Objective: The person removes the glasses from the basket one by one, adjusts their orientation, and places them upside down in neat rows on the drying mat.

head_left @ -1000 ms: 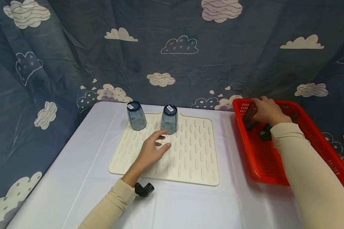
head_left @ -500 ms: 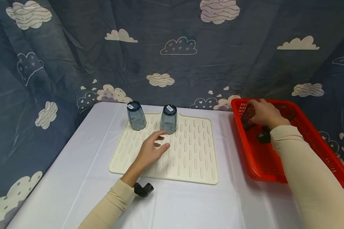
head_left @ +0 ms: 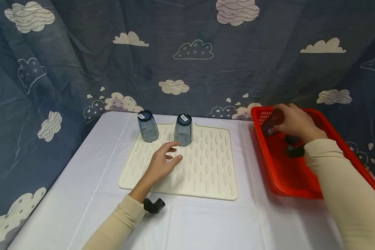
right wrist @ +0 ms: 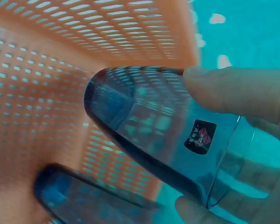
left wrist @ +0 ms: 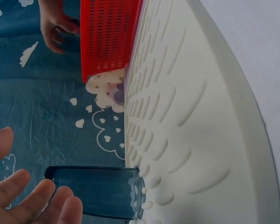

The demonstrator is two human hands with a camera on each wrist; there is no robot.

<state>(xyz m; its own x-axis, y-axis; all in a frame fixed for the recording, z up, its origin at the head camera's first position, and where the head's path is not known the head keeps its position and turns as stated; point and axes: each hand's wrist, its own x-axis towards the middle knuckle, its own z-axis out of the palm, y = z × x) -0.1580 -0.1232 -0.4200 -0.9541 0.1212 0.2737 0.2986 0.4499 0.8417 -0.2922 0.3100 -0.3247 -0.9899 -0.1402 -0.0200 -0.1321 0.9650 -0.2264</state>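
Gripping a dark glass (head_left: 271, 122), the right hand (head_left: 295, 122) was over the far end of the red basket (head_left: 279, 173), which stood on the right part of the table (head_left: 206, 225). The fingers and the thumb were curled round the glass, and the glass was tilted, with one end pointing toward the far left corner of the basket. From the right wrist view the thumb (right wrist: 238, 95) pressed on the side of the glass (right wrist: 163, 135), and a small sticker was on its wall. Under it, a second dark glass (right wrist: 84, 200) was lying on the bottom of the basket (right wrist: 37, 70).

The left hand (head_left: 160, 163) rested on the cream mat (head_left: 206, 173) in the middle of the table. Its fingers were relaxed and a little spread, and it held nothing. Just beyond its fingertips one glass (head_left: 183, 130) stood upside down on the mat, and another glass (head_left: 148, 125) stood upside down near the far left corner of the mat. A small black object (head_left: 153, 205) was at the left wrist. Behind the table hung a blue curtain (head_left: 187, 52) with clouds.
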